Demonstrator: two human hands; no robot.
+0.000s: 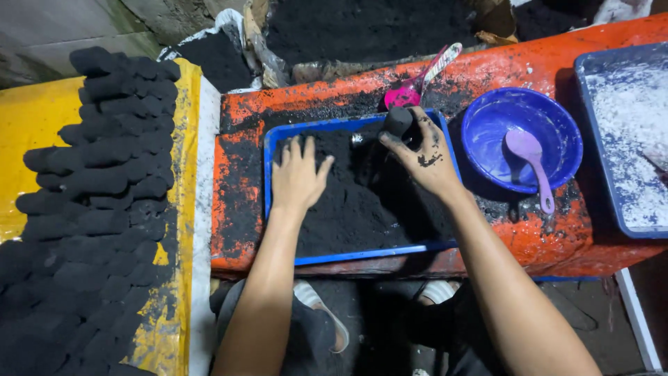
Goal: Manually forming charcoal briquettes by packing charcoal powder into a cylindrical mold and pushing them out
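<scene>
The left hand (298,175) lies flat with its fingers spread, pressed palm-down on the black powder (362,202) that fills the blue tray (362,254), near the tray's far left corner. The right hand (424,157) is closed around a dark cylindrical mould (400,122), gripping it upright at the tray's far edge, its foot in the powder. The likely trouble here is spillage: the powder is heaped close to the tray's low rim, and a sideways push from either hand could send it over onto the orange bench (543,244), which is already dusted black. The mould, if tilted, may also shed a loose, crumbling block. The bench is a worn, paint-chipped orange surface; a blue bowl (557,118) with a lilac scoop (529,160) in it sits just right of the tray, a pink scoop (410,90) lies beyond the tray's far edge, and a second blue tray with white powder (626,146) rests at the bench's right end. To the left, rows of black pressed blocks (104,188) are laid on a yellow board (28,118). More black powder is piled behind the bench, and the floor below is dark and dirty.
</scene>
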